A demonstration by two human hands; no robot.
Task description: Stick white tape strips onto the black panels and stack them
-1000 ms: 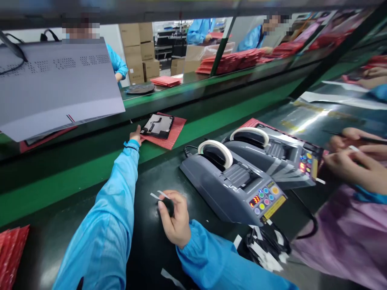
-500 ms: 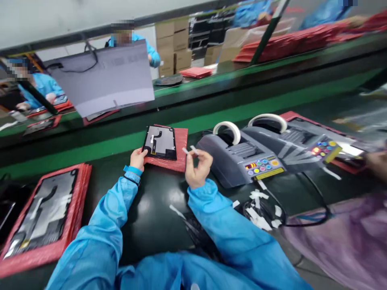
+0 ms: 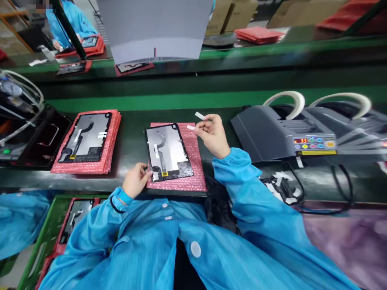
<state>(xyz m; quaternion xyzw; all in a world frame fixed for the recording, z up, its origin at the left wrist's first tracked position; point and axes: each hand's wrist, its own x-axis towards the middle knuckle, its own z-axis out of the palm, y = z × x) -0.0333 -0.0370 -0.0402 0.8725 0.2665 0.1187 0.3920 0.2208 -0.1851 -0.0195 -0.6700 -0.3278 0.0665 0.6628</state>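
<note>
**Tape strips hovering over panel, left hand pinning the corner**

The panel [image 3: 167, 152] is lying dark-side-up on a pink bubble-wrap mat [image 3: 193, 177], right in front of the person on the worktop [image 3: 133, 133], long axis running away from the body w/ a slight tilt. The left hand [image 3: 136, 180] is resting at the panel's near-left corner, fingers curled, tips touching the edge – pressing rather than gripping, prob., since the view doesn't show a full pinch. The right hand [image 3: 213, 133] is hanging just beyond the mat's far-right corner, above and to the right of the panel; thumb and forefinger are pinched shut on small white tape strips [image 3: 195, 121], approx. two, sticking out to the left toward the panel. So the right hand is carrying the tape and the panel is lying down-left of it; the left hand is nearer the panel.

A grey tape dispenser [image 3: 284, 135] is sitting to the right, and a second panel on a stack of pink mats [image 3: 87, 141] is lying to the left.
</note>
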